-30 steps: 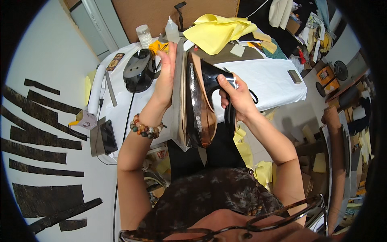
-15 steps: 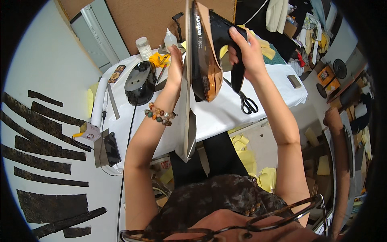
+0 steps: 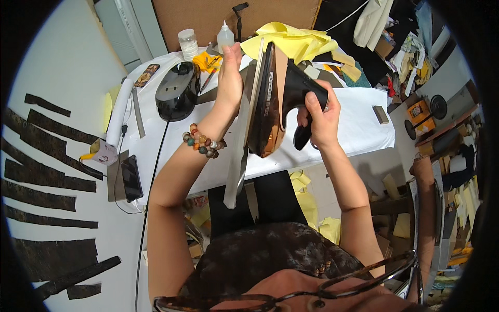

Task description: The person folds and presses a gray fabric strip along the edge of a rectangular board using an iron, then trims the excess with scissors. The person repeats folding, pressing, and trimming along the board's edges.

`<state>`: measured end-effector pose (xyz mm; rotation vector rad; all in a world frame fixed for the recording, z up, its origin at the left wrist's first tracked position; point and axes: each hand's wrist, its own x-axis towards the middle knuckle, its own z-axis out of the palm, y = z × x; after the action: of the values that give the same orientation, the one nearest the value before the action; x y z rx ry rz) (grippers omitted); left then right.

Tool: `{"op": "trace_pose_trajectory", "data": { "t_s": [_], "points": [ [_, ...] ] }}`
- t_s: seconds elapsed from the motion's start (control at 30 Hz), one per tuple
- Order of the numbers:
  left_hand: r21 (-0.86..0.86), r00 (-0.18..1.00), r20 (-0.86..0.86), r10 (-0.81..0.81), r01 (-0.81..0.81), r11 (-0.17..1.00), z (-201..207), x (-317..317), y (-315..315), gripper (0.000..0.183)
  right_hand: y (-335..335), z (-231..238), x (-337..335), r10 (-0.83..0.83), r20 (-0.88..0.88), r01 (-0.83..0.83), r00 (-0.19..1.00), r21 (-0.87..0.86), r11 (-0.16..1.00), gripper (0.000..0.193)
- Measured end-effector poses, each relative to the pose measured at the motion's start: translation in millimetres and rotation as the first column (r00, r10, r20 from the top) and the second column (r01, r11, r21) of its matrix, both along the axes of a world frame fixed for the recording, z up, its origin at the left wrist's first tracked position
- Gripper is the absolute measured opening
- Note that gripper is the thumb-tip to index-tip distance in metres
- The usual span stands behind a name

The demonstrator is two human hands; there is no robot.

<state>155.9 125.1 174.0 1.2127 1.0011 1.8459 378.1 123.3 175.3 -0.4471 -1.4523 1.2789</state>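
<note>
My right hand [image 3: 323,117] is closed around the handle of a black and copper-coloured clothes iron [image 3: 267,112], tipped on end with its soleplate facing left. A long, pale grey flat strip [image 3: 238,174], seen almost edge-on, stands along the soleplate and reaches down past the table's front edge. My left hand [image 3: 230,78] is at the strip's left side, fingers stretched upward and palm toward it. Whether the palm touches the strip I cannot tell. A beaded bracelet [image 3: 202,143] is on my left wrist. Beyond the iron lies crumpled yellow material [image 3: 291,41].
On the white-covered table [image 3: 348,125] stand a glossy black base [image 3: 178,91] with a cord, a clear jar [image 3: 187,44] and a squeeze bottle [image 3: 225,37]. A small block [image 3: 380,115] lies at the right, a phone [image 3: 131,178] at the left. Dark patterned strips [image 3: 41,192] are on the white surface beyond.
The iron and the strip have come lower and tilted, with both hands moving along. More of the yellow material shows behind them. The scissors are now mostly hidden behind my right hand and the iron.
</note>
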Motion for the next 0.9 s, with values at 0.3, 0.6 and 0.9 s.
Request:
{"op": "trace_pose_trajectory", "data": {
  "t_s": [0.3,0.6,0.9],
  "points": [
    [0.071,0.993,-0.077,-0.088,0.093,0.993,14,47,-144,0.082,-55,22,40,0.157,-0.156,-0.171,0.975,-0.078,0.982,0.051],
    [0.095,0.967,0.003,-0.257,0.255,0.962,20,61,-139,0.081,-76,28,30,0.056,-0.089,-0.060,0.994,-0.046,0.997,0.042],
    [0.335,0.836,-0.528,0.151,0.041,0.941,24,36,-119,0.070,-100,10,54,0.127,-0.191,-0.115,0.973,0.072,0.991,0.060]
  ]
}}
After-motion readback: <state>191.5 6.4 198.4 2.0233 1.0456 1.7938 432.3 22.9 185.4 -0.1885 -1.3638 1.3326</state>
